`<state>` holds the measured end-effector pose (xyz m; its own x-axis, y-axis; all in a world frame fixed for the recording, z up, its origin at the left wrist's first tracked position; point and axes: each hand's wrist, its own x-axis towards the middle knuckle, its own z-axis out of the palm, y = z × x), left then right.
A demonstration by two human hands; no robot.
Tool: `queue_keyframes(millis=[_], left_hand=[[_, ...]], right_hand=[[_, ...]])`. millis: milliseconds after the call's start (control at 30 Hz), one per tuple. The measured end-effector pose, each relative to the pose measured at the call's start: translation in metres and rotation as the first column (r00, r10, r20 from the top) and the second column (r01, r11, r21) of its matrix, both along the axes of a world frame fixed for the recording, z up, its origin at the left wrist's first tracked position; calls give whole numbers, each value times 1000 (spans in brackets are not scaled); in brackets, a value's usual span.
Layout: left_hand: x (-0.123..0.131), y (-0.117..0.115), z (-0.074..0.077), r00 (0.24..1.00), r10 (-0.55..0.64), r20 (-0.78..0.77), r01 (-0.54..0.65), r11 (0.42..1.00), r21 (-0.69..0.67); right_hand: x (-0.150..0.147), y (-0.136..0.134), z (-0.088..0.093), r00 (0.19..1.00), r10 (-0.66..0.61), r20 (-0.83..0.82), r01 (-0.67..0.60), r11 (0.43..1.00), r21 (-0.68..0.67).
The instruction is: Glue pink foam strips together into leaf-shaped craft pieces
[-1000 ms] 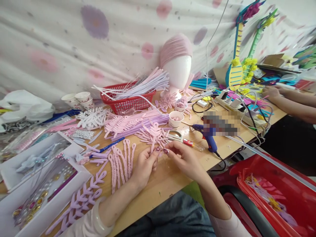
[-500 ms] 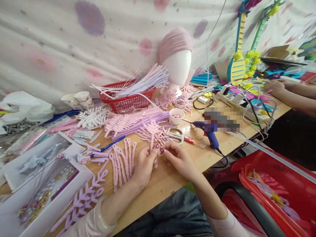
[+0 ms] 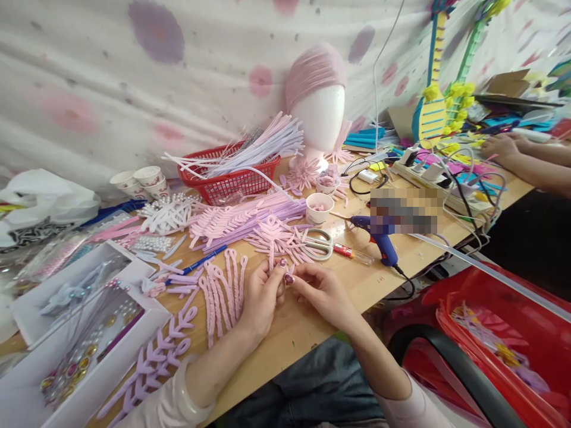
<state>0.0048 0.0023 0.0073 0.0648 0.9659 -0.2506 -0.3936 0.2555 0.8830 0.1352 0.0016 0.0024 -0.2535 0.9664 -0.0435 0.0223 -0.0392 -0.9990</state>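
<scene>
My left hand (image 3: 262,295) and my right hand (image 3: 322,289) meet fingertip to fingertip over the wooden table (image 3: 307,324), both pinched on a thin pink pipe cleaner piece (image 3: 273,259) that rises from between them. A pile of twisted pink pipe cleaner shapes (image 3: 279,236) lies just beyond my fingers. Looped pink pieces (image 3: 220,289) lie to the left of my left hand. Scissors (image 3: 319,244) rest right behind my right hand.
A blue glue gun (image 3: 380,239) lies right of the scissors. A red basket (image 3: 229,172) of pipe cleaners and a white mannequin head (image 3: 319,113) stand at the back. White trays (image 3: 84,333) of beads sit left. Another person's hand (image 3: 502,147) works far right. A red bin (image 3: 495,333) is below right.
My hands have stayed together on the pink piece and shifted slightly left and nearer. The view has tilted a little downward.
</scene>
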Motion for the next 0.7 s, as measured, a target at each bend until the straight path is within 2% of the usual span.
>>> queue_keyframes(millis=[100, 267, 467, 567, 700], left_hand=[[0, 1, 0, 1000, 13, -4, -13, 1000, 9], [1, 0, 0, 998, 47, -30, -45, 998, 46], [2, -3, -2, 995, 72, -69, -69, 997, 47], [2, -3, -3, 996, 55, -66, -53, 998, 43], [1, -2, -3, 997, 57, -58, -54, 997, 50]], right_hand=[[-3, 0, -2, 1000, -29, 6, 29, 1000, 0], [-1, 2, -1, 993, -105, 48, 95, 980, 177], [6, 3, -2, 996, -92, 15, 84, 954, 287], [9, 3, -3, 997, -77, -7, 76, 960, 270], [9, 3, -3, 998, -43, -49, 51, 984, 173]])
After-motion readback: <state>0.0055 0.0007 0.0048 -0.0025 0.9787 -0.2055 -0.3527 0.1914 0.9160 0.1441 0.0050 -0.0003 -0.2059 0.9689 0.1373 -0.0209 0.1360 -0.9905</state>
